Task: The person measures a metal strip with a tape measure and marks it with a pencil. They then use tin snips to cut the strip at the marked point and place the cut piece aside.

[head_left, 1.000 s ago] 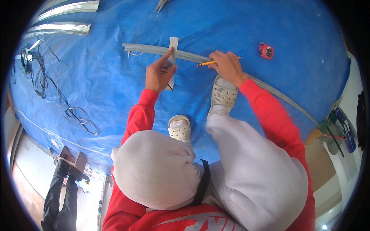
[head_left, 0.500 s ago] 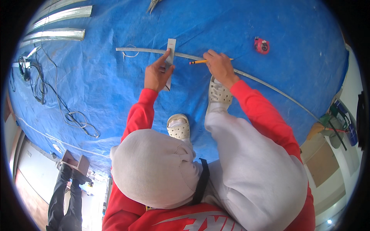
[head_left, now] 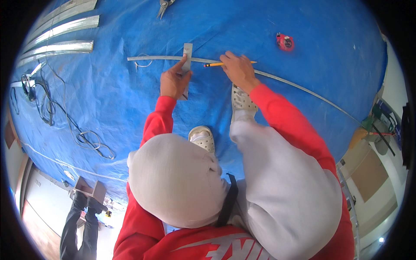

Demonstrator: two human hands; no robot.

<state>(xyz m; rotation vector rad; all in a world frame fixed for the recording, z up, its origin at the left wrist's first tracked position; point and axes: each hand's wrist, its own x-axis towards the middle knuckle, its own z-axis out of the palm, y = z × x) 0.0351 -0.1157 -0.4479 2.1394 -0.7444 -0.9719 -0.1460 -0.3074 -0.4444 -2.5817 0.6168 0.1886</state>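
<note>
My left hand (head_left: 173, 84) holds a short, flat light-grey strip (head_left: 187, 50) crosswise over a long, narrow metal strip (head_left: 303, 91), index finger extended onto it. My right hand (head_left: 238, 71) grips a yellow pencil (head_left: 212, 64) above the long strip, to the right of the short piece. A thin white loop (head_left: 143, 64) lies by the long strip's left end. A pink-red tape measure (head_left: 284, 42) lies beyond my right hand. My slippered feet are just below my hands.
Blue tarp (head_left: 325, 52) covers the floor. Metal shears (head_left: 164, 8) lie at top, metal lengths (head_left: 65, 47) and tangled cables (head_left: 52, 112) at left. Another person's dark-trousered legs (head_left: 76, 225) are at lower left, tools (head_left: 381, 121) at right.
The view has shifted slightly. The long strip now looks narrower, as if turned. My right hand and the pencil appear a little farther left and up; both hands keep their holds.
</note>
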